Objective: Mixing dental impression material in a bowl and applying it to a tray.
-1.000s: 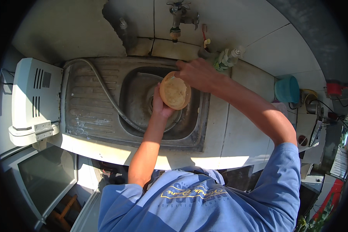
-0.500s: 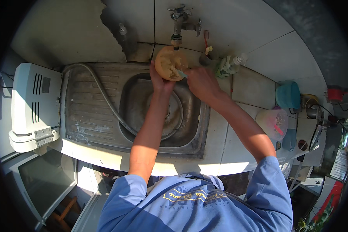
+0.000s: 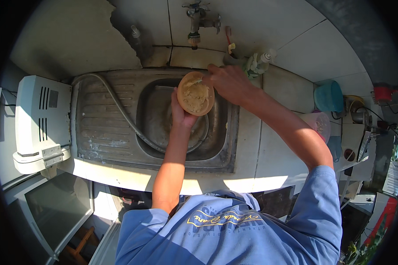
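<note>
My left hand [image 3: 181, 110] is closed around the lower left side of an orange bowl [image 3: 211, 100], tilted so that its inside shows. A thick, lumpy beige mixture [image 3: 194, 95] fills much of the bowl. At the bowl's upper right rim my right hand [image 3: 227, 81] is closed on a pale spoon-like utensil [image 3: 199, 81]. Its tip lies in the mixture, while its handle is mostly hidden by the fingers. Both hands hold the bowl over the far side of the steel sink basin [image 3: 152, 99].
A wall tap [image 3: 194, 31] juts out beyond the bowl. A grey hose [image 3: 119, 108] curves into the basin from the ribbed drainboard [image 3: 104, 119]. To the right stand a pump bottle [image 3: 263, 62], a teal container [image 3: 328, 98] and a pinkish tub [image 3: 319, 123]. A white appliance [image 3: 31, 119] is at left.
The bowl has come toward me, away from beneath the tap, and more of the mixture shows. My right hand has stayed with it, now higher at the rim. The view has shifted slightly.
</note>
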A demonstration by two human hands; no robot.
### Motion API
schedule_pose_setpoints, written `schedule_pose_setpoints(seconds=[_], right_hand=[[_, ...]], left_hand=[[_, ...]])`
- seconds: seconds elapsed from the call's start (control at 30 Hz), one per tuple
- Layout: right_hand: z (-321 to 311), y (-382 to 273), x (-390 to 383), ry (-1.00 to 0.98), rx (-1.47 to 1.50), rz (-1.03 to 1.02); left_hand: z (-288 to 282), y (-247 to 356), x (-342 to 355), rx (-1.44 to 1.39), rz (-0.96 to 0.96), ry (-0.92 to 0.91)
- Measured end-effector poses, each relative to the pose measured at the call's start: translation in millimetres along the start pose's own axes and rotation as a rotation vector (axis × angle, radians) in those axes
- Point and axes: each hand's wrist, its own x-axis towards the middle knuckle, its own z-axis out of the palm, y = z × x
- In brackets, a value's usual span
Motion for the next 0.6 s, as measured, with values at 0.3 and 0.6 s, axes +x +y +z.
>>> schedule_pose_setpoints(seconds=[0.3,0.6], right_hand=[[39.5,-68.9,-32.5,-0.304,1.353,0.854],[21.8,-64.5,-40.1,-0.097,0.388,0.325]], left_hand=[[-29.5,-16.4,-14.9,0.034,0.268,0.019],[-28.4,-29.8,-22.2,-0.19,0.155,0.004]])
